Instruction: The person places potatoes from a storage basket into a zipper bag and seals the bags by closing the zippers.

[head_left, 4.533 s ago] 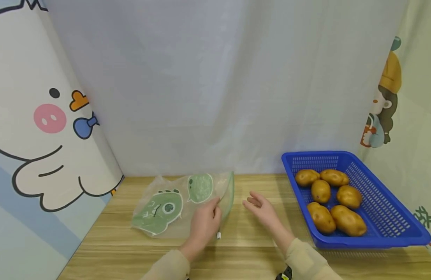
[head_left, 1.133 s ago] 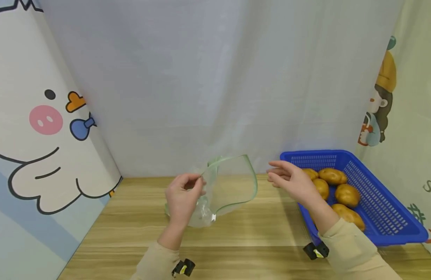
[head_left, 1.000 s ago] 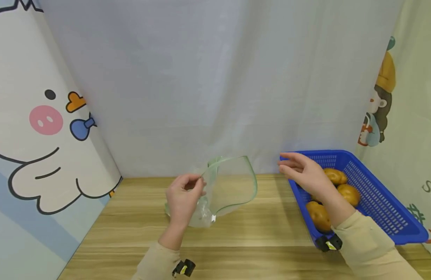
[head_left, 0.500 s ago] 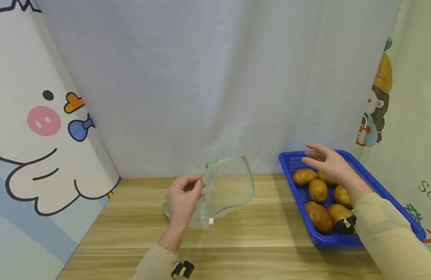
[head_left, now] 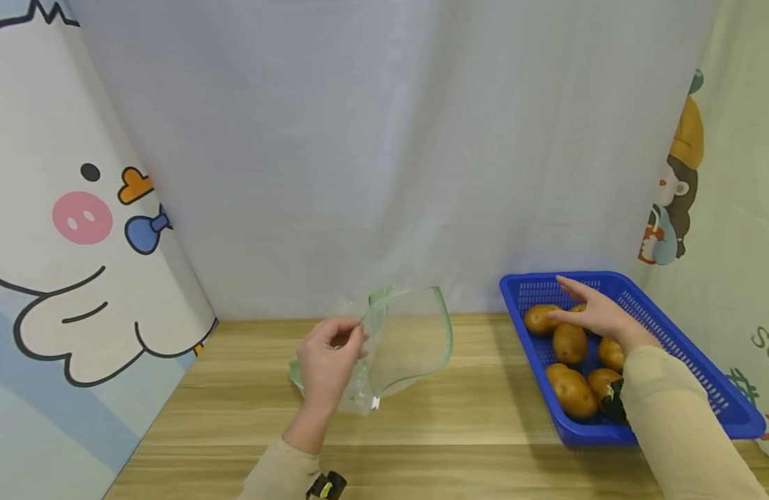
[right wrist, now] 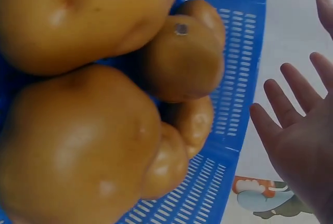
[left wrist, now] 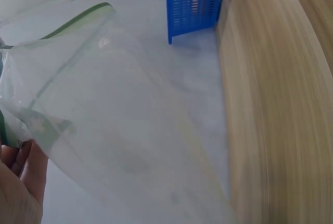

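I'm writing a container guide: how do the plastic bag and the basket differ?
The plastic bag is see-through with green edging; the basket is opaque blue with slotted walls. The bag is pinched by the left hand; the basket stands on the table. The basket holds potatoes; none show in the bag. Both have open mouths.

L hand (left wrist: 22, 190) pinches green-edged clear bag (left wrist: 114, 104), w/ blue bskt (left wrist: 193, 8) beyond.
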Available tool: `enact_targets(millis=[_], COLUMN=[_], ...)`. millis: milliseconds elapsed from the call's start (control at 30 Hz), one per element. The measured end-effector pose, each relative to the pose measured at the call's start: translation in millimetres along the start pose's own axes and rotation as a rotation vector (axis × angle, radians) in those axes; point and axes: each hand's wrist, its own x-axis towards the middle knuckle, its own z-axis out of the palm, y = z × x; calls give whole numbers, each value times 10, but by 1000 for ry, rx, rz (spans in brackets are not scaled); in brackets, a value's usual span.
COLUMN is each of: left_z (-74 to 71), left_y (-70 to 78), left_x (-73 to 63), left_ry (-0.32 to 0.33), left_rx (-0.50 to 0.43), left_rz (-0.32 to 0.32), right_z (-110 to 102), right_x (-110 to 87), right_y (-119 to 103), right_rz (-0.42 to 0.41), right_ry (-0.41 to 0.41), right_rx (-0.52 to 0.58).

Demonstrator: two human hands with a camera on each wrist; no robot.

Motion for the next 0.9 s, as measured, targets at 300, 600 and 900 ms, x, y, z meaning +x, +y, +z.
enact_targets(millis=[300, 600, 900], left_z=[16, 29, 23], left_y=[-20, 265, 336], left_x=[-12, -32, -43], left_ry=[8, 3, -7], left_rx=[31, 42, 38], left_rz=[7, 31, 12], right_z=[125, 228, 295], right_x=[15, 11, -23], right_y=[179, 313, 318], right_rz=[-5, -1, 55], right_ry=[-40, -64, -149], right_rx=[-21, -9, -17])
